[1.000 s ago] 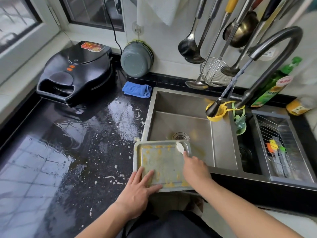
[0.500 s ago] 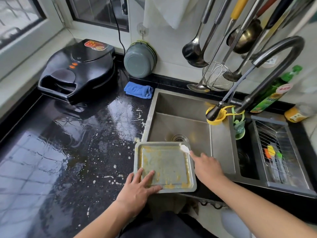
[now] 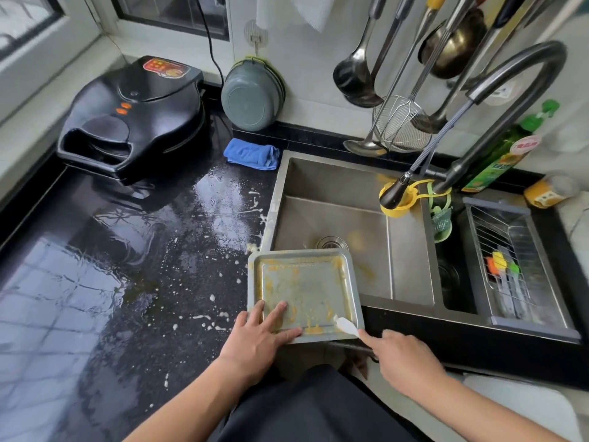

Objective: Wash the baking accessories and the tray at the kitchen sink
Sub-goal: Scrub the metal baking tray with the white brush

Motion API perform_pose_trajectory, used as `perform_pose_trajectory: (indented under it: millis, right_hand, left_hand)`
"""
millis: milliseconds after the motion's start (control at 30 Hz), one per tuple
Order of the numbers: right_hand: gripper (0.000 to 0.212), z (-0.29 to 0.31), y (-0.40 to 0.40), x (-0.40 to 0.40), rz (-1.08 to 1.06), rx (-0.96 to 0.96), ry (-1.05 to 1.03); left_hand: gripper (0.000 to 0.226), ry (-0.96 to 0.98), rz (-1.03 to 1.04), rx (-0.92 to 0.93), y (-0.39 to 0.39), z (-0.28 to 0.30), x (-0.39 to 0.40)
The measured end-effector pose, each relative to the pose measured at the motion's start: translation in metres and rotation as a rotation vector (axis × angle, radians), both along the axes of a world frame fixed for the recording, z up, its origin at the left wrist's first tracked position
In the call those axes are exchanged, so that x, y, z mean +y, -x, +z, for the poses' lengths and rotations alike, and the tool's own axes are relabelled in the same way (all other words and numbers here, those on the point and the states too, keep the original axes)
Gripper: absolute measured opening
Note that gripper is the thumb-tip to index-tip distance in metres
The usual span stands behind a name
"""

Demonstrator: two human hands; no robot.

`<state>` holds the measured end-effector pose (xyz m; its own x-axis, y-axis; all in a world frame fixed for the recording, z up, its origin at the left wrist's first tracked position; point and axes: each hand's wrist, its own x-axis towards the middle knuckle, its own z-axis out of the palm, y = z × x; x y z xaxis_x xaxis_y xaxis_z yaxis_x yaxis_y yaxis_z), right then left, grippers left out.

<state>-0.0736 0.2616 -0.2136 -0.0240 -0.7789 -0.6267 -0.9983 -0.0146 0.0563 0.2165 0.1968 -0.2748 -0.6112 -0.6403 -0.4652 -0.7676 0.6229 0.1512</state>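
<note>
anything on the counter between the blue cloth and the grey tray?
Head view: nothing solid. Between the folded blue cloth and the grey metal baking tray lies only wet black countertop with white batter splatters.

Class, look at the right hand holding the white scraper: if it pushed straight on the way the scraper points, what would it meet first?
Probably the left hand pressing the tray's near left corner; the right hand aims the white scraper leftward across the batter-smeared floor, though depth is uncertain.
</note>
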Motion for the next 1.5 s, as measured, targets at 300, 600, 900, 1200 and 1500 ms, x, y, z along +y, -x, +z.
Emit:
perform_pose_trajectory:
  millis: [300, 600, 900, 1200, 1500]
  right_hand:
    - [0.070, -0.001, -0.051, -0.041, 0.333, -0.143, 0.020]
    - [0.067, 0.014, -0.007, -0.035, 0.339, -0.040, 0.008]
    - [0.066, -0.006, -0.045, -0.033, 0.392, -0.144, 0.111]
    - [0.073, 0.005, 0.051, -0.033, 0.072, 0.019, 0.242]
    - [0.067, -0.003, 0.082, -0.017, 0.092, -0.023, 0.102]
  left_hand:
    - [0.110, -0.038, 0.111, 0.104, -0.003, -0.001, -0.025]
    - [0.127, -0.022, 0.142, 0.202, -0.009, -0.008, -0.027]
    - [0.123, 0.016, 0.149, 0.227, -0.015, -0.018, -0.026]
    - [0.070, 0.040, 0.003, 0.215, 0.000, -0.013, -0.018]
    - [0.068, 0.097, -0.079, 0.071, -0.004, -0.013, -0.020]
